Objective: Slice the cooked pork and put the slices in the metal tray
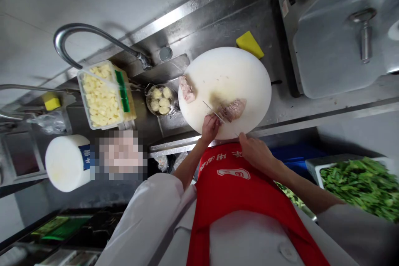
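Note:
A round white cutting board lies on the steel counter. On its near half is a piece of cooked-looking meat, scored or sliced across its surface. My left hand is closed, with curled fingers at the left end of this meat. The knife, seen nearly edge-on, slants over that end, close to my left fingers. Its handle runs toward my right hand, which grips it at the near edge of the board. A second chunk of pale pink meat rests at the board's left edge.
Left of the board stand a pot of peeled round pieces and a clear tub of pale cubes, under a curved faucet. A yellow sponge-like block touches the board's far edge. Leafy greens fill a crate at lower right.

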The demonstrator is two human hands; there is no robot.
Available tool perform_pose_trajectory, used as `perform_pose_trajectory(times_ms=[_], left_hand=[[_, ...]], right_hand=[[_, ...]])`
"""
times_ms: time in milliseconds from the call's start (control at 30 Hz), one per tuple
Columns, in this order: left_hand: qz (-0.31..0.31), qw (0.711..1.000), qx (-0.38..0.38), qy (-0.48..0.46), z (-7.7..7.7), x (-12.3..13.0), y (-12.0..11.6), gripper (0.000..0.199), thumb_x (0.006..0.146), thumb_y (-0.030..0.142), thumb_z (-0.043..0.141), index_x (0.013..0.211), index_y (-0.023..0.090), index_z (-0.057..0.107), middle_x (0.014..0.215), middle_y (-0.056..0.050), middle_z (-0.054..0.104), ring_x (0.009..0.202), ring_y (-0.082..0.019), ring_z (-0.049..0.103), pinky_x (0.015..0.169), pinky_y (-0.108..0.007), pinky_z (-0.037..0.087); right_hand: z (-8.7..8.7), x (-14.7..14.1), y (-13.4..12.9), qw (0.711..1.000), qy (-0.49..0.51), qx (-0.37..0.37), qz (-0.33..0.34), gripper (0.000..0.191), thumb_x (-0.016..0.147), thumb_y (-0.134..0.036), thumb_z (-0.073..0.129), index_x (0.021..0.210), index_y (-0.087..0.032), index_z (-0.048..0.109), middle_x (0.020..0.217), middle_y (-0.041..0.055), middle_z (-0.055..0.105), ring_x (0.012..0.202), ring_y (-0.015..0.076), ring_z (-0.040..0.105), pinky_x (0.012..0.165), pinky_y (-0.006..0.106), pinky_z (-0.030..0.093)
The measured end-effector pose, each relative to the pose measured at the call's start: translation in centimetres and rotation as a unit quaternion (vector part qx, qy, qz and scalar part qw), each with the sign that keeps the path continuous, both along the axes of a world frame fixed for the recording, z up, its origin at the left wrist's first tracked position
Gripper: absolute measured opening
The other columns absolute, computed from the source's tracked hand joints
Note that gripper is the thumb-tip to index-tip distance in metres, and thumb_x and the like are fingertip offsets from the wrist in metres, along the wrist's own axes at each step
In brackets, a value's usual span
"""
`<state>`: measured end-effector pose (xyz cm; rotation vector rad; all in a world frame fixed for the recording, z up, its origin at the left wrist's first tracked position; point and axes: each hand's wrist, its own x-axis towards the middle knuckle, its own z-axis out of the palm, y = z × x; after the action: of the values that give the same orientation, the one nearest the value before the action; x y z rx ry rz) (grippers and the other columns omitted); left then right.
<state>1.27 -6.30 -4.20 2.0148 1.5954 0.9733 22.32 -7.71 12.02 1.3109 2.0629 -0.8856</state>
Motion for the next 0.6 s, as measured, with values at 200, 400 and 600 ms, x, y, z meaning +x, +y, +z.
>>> perform_pose_trajectory(times_ms=[200,400,600], left_hand=[[-0.007,1.000,0.011,-0.020,0.1,0.2,0.1,0.022,0.100,0.027,0.044,0.105,0.019,0.064,0.106,-0.011,0.065,0.105,-0.020,0.059,0.094,-0.038,0.050],[0.079,0.996,-0.021,-0.033,0.5,0.3,-0.6,0.024,0.099,0.036,0.049,0.111,0.020,0.063,0.108,-0.010,0.061,0.108,-0.021,0.057,0.095,-0.039,0.049],[0.191,0.979,-0.075,0.011,0.8,1.3,-1.6,0.047,0.088,0.049,0.064,0.124,0.019,0.059,0.116,-0.013,0.056,0.115,-0.028,0.051,0.102,-0.047,0.040]], right_hand=[[-1.1,-1.5,1.4,1.000,0.006,-0.012,-0.021,0.029,0.091,-0.006,0.035,0.115,-0.011,0.049,0.094,0.0171,0.071,0.092,0.0281,0.072,0.070,0.031,0.048],[-4.7,-4.3,4.2,0.997,0.045,0.037,-0.048,0.030,0.101,-0.021,0.027,0.120,-0.010,0.047,0.097,0.0178,0.070,0.093,0.0279,0.070,0.076,0.032,0.048],[-4.2,-3.4,3.9,0.997,0.048,0.030,-0.048,0.031,0.102,-0.023,0.026,0.120,-0.010,0.047,0.104,0.0190,0.069,0.098,0.0255,0.069,0.081,0.031,0.048]])
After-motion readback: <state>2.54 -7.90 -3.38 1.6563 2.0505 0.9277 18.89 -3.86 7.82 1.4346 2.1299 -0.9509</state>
